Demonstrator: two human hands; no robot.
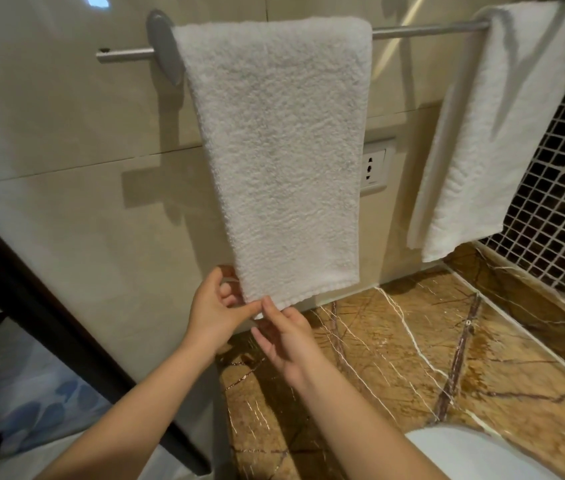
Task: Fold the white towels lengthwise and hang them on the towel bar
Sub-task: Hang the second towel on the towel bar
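Observation:
A folded white towel [281, 150] hangs over the left part of the metal towel bar [426, 30] on the beige wall. My left hand [217, 310] pinches the towel's lower left corner from the left. My right hand [286, 337] is just below the same corner, its thumb and forefinger touching the bottom hem. A second white towel [482, 133] hangs from the right end of the bar, apart from both hands.
A wall socket [376, 166] sits behind the first towel's right edge. Below lies a brown marble counter [447, 358] with a white basin rim [475, 452] at the lower right. A dark mosaic wall [558, 209] stands at the right. A dark door frame [32, 289] runs down the left.

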